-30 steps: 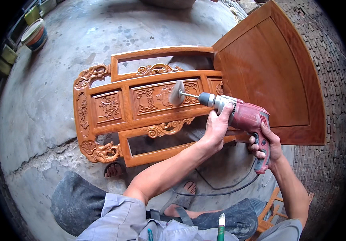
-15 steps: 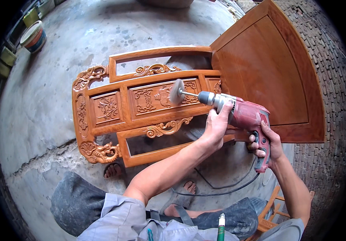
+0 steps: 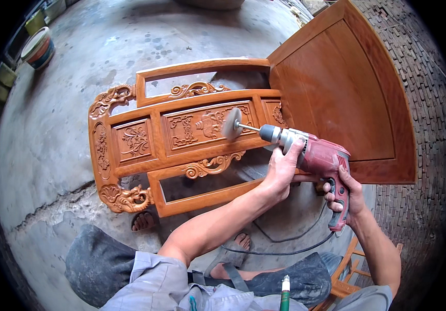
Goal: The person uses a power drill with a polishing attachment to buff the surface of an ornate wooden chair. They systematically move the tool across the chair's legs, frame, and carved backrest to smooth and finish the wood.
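Note:
A red and grey power drill [image 3: 326,155] is held in both my hands, pointing left. My right hand [image 3: 348,194] wraps round its pistol grip. My left hand [image 3: 285,168] grips the front of the body just behind the chuck. On a long shaft in the chuck sits a round buffing disc [image 3: 231,124], in front of the carved middle panel; I cannot tell whether it touches the wood. The carved wooden chair [image 3: 181,159] lies on its back part, with scrollwork and relief panels. Its broad smooth wooden seat panel [image 3: 337,93] stands up at the right.
The drill's black cord [image 3: 285,253] loops over the concrete floor [image 3: 46,171] near my sandalled feet. A small wooden stool [image 3: 344,285] is at lower right. A paint bucket [image 3: 39,49] stands at far left. A brick surface [image 3: 409,228] runs along the right.
The drill and disc have shifted slightly right and down, with both hands still on it. The chair appears a little further left in the picture.

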